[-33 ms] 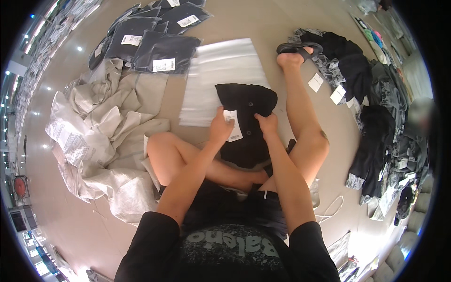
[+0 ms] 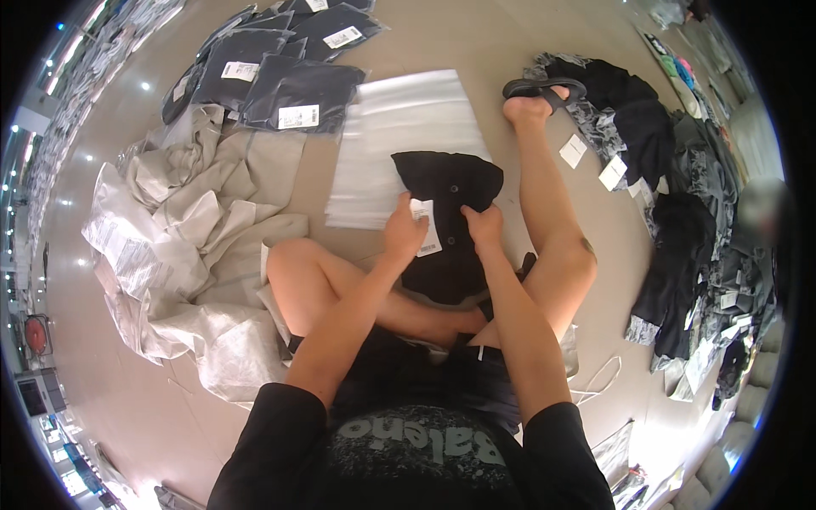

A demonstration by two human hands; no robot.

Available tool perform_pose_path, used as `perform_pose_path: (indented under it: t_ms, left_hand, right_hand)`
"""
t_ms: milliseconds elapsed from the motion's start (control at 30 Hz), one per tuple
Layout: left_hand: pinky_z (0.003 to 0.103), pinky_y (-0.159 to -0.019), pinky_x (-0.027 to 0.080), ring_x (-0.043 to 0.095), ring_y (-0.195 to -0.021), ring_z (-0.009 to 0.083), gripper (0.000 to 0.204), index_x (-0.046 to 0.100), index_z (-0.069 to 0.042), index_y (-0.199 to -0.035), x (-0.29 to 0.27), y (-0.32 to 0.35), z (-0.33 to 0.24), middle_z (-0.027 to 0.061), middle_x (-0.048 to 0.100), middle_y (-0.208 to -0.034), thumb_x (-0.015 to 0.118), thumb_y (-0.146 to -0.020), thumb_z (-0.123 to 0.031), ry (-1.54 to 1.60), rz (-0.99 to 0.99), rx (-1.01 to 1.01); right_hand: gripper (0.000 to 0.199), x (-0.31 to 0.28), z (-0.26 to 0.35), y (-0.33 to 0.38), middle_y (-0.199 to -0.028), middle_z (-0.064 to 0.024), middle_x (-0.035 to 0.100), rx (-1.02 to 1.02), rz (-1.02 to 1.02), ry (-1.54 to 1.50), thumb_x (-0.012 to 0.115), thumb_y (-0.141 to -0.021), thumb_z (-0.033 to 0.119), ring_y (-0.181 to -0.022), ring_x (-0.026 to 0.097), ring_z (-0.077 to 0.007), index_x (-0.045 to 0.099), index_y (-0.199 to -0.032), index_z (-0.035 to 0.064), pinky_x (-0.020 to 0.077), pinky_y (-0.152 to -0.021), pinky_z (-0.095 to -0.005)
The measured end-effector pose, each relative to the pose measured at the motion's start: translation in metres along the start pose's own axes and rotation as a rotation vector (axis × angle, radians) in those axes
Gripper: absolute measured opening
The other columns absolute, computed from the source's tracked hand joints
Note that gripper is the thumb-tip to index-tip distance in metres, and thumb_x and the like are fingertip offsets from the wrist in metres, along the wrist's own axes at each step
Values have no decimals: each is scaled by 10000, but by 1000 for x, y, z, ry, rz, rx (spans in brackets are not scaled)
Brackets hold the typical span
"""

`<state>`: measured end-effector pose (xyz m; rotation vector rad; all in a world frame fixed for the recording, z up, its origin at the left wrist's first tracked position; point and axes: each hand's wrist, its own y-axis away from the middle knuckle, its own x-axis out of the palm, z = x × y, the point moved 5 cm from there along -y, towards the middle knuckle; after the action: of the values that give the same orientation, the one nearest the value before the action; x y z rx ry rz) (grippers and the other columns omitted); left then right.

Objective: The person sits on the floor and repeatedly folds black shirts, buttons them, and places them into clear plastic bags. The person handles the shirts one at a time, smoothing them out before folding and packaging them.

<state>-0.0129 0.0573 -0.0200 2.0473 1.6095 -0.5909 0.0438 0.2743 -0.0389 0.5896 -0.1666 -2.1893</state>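
Note:
A folded black buttoned garment (image 2: pixel 455 263) lies in front of my bent legs, its far end over a stack of clear plastic bags (image 2: pixel 416 110). My left hand (image 2: pixel 403 229) grips the garment's left edge, with the thumb on a white paper tag (image 2: pixel 427 229). On the other side, my right hand (image 2: pixel 484 228) pinches the right edge, thumb on top of the cloth. The undersides of both hands' grips are hidden by the fabric.
Bagged dark garments (image 2: pixel 297 93) with white labels are piled at the far left. Crumpled beige sacking (image 2: pixel 229 195) spreads on my left. To the right lie more black garments (image 2: pixel 676 263) with grey patterned parts and loose tags, beyond my outstretched leg (image 2: pixel 544 178).

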Motion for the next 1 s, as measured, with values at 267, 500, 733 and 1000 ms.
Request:
perform_pose_path:
  t_ms: [267,500,733,1000]
  left_hand:
    - [523,-1077,485,578,-1300,461,681,512,59,-1526,46,32,-55,299,649,-1350,688,-892,-116,4,99,189]
    - [403,-1014,543,674,-1190,290,420,725,-21,-1304,27,39,-33,192,693,-1351,774,-942,-228,310,484,478]
    - [455,-791,563,710,-864,382,183,738,-24,-902,-49,-95,-1,166,753,-884,737,-948,-201,-215,95,406]
    - [445,-988,551,658,-1133,305,325,723,-33,-1188,39,-102,-32,106,729,-1105,771,-878,-119,-613,343,714]
  right_hand:
    - [880,31,6,15,-1384,-250,642,57,206,-227,970,-773,263,-1194,669,-275,508,-1433,-92,567,-981,-403]
    - [518,16,-17,3,-1085,-152,750,115,49,-228,951,-778,101,-928,708,-227,689,-1192,-69,596,-844,-398]
    - [478,-52,91,13,-1106,-117,776,395,268,-762,926,-836,144,-927,757,-260,737,-1249,-3,611,-832,-382]
    - [441,-271,194,88,-1126,-146,772,161,285,-10,875,-787,100,-973,755,-293,747,-1195,-9,612,-835,-391]
